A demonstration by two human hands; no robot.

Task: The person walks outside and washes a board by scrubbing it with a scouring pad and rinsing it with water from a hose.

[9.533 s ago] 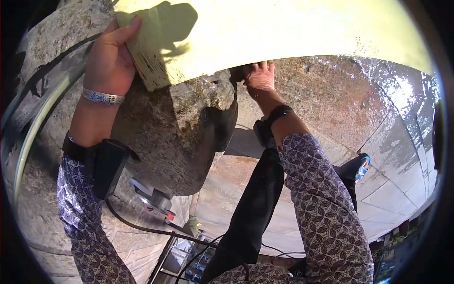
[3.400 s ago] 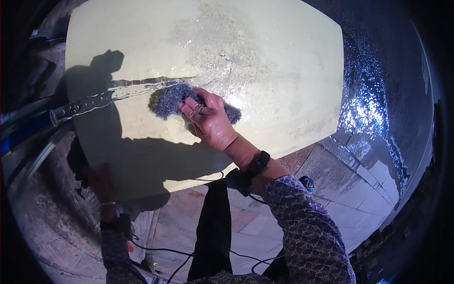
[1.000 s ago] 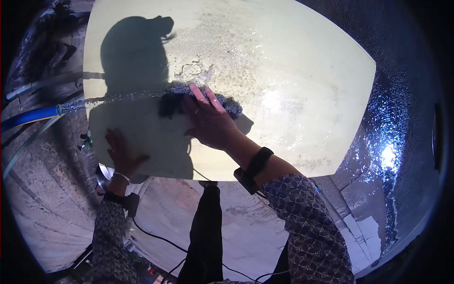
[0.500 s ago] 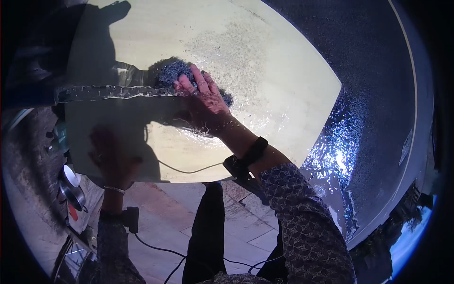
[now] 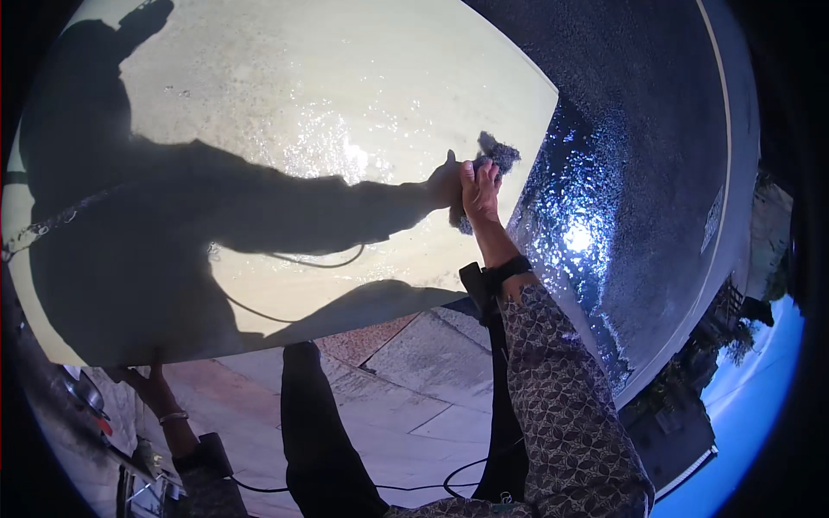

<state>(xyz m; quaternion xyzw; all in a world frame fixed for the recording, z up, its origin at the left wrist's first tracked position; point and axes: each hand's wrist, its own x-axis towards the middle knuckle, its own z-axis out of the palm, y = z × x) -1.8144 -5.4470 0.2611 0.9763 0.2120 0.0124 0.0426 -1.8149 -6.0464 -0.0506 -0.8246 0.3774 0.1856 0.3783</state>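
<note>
Here, my right hand (image 5: 477, 192) was closed around a dark grey, fuzzy scrubbing cloth (image 5: 489, 158), the fingers curled over its lower part so that a ragged tuft stood out just above my fingertips. Cloth and hand pressed flat against a large pale cream panel (image 5: 285, 104), close to the panel's right edge; the surface beside the grip, to its left, was wet and glinted in the sun. Just to the right of the grip, past the panel's edge, lay dark wet asphalt (image 5: 639, 129) with bright reflections, and a pale painted line (image 5: 724, 104) curved across it farther out. A black wrist strap (image 5: 501, 274) sat directly below the grip, followed by my patterned sleeve (image 5: 561, 406). Left of the grip, my arm's shadow (image 5: 259, 207) ran across the panel and met the hand at the cloth. A thin stream of water (image 5: 52, 220) crossed the panel's far left side, well apart from the cloth. My left hand (image 5: 148, 380) was far below and to the left of the cloth, fingers hooked over the panel's lower edge and gripping it, a bracelet (image 5: 173, 418) at its wrist. Between the two hands, beneath the panel, lay paved stone slabs (image 5: 414, 380) with a black cable (image 5: 432, 483) trailing across them.
</note>
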